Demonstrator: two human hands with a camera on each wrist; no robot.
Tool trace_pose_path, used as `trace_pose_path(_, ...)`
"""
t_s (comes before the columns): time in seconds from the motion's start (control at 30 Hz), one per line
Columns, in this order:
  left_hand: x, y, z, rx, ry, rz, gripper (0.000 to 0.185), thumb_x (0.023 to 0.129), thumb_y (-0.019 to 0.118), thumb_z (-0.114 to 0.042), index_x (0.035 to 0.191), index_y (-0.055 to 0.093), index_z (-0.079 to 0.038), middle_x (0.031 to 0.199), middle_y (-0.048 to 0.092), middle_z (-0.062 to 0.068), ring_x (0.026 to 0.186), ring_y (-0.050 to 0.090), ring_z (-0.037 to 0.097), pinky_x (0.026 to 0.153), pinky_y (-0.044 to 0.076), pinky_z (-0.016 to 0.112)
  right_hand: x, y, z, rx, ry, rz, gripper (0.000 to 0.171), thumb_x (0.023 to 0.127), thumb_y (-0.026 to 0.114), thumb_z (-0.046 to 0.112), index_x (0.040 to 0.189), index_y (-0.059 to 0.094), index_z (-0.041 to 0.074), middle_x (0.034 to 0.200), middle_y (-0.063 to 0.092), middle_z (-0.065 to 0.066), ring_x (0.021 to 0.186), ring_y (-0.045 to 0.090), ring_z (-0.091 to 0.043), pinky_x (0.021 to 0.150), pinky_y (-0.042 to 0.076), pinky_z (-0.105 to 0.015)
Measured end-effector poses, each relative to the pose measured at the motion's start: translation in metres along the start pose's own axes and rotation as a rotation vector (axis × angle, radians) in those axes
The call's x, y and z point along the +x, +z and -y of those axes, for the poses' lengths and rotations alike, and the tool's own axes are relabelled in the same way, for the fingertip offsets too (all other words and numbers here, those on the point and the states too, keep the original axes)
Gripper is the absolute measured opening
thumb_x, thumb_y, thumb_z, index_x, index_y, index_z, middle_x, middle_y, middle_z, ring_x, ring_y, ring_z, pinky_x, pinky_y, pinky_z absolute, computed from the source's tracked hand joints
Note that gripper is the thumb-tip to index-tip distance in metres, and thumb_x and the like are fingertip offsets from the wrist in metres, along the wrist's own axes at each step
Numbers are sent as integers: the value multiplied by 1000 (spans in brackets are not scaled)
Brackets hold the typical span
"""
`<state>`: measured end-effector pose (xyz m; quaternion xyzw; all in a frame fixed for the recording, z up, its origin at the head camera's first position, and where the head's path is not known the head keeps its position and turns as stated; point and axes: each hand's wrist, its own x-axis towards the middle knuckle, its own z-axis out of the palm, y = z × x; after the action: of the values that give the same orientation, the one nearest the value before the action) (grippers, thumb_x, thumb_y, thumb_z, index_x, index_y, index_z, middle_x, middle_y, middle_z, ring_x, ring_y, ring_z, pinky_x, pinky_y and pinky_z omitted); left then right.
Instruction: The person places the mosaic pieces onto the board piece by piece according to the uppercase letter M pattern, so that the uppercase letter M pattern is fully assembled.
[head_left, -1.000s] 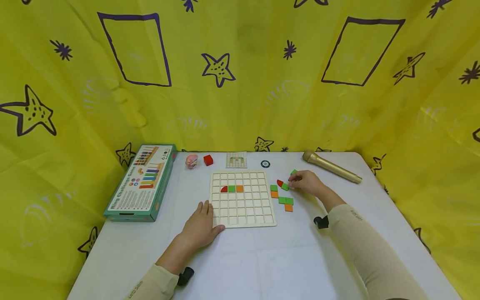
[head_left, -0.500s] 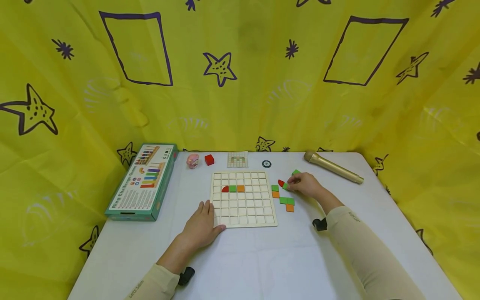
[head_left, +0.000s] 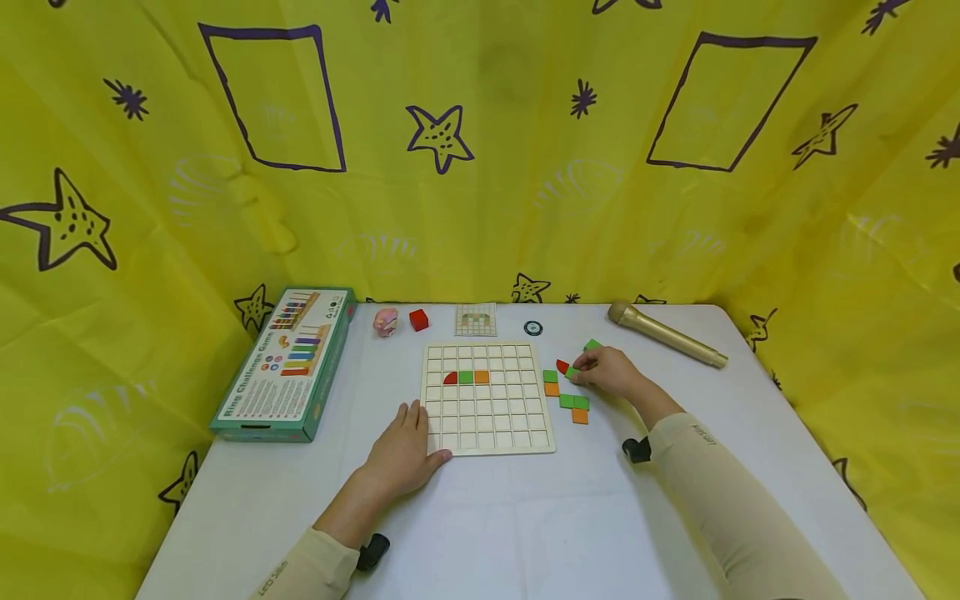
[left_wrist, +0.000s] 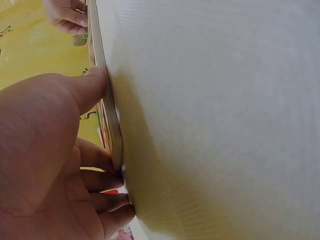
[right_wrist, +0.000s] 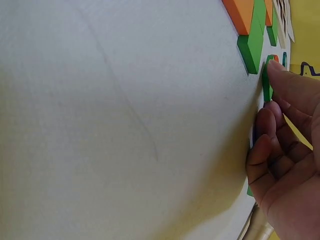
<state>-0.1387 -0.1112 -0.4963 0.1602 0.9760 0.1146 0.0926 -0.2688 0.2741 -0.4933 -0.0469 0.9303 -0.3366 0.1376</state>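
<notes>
In the head view a pale wooden grid board [head_left: 487, 425] lies on the table, with a red quarter-round tile [head_left: 451, 378], a green tile [head_left: 466, 377] and an orange tile [head_left: 482, 377] in one row. My left hand [head_left: 400, 454] rests at the board's near left corner, fingers along the left side and thumb at the front edge. To the board's right, my right hand [head_left: 611, 372] pinches a green square tile [right_wrist: 267, 77] between thumb and fingers, low at the table. A second red quarter-round tile [head_left: 562, 366] touches that tile's far left side.
Beside the board lie several green and orange tiles [head_left: 574, 402]; another green tile [head_left: 592, 344] sits behind my right hand. Along the back are a gold microphone [head_left: 667, 336], a round disc [head_left: 533, 328], a pattern card [head_left: 476, 319], a red cube [head_left: 418, 320], a pink object [head_left: 386, 322] and a game box [head_left: 285, 367].
My right hand has moved slightly left and down onto the green tile beside the red quarter-round one, and its fingers now pinch it. My left hand stays at the board's corner.
</notes>
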Motion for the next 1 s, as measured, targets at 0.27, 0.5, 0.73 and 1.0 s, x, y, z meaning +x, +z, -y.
trace_pose_path(0.27, -1, 0, 0, -2, 5, -4, 88, 95, 64, -49, 146, 36, 17, 155, 31, 32, 145, 26, 48, 116, 30, 50, 0, -1, 5, -5, -14, -6, 23, 87, 79, 13, 104, 69, 1, 99, 65, -9, 91, 56, -24, 82, 48, -36)
trace_pose_path(0.5, 0, 0, 0, -5, 3, -1, 89, 95, 64, -49, 147, 35, 16, 156, 31, 32, 145, 26, 48, 116, 29, 50, -2, -2, 5, -13, -52, -5, 21, 86, 80, 11, 101, 68, 2, 93, 63, -8, 88, 56, -24, 79, 47, -34)
trace_pose_path(0.73, 1, -2, -1, -3, 1, -6, 88, 95, 66, -48, 146, 36, 17, 155, 32, 32, 145, 27, 49, 116, 30, 50, -3, -7, 3, 26, -62, -4, 17, 90, 76, 11, 102, 70, 2, 93, 65, -7, 87, 57, -22, 79, 48, -33)
trace_pose_path(1.0, -1, -1, 0, -13, 4, -6, 88, 95, 66, -48, 146, 36, 17, 155, 32, 32, 145, 26, 49, 116, 30, 50, 3, -5, 7, 53, -54, -4, 16, 91, 74, 11, 104, 71, 3, 96, 65, -8, 87, 56, -23, 77, 48, -32)
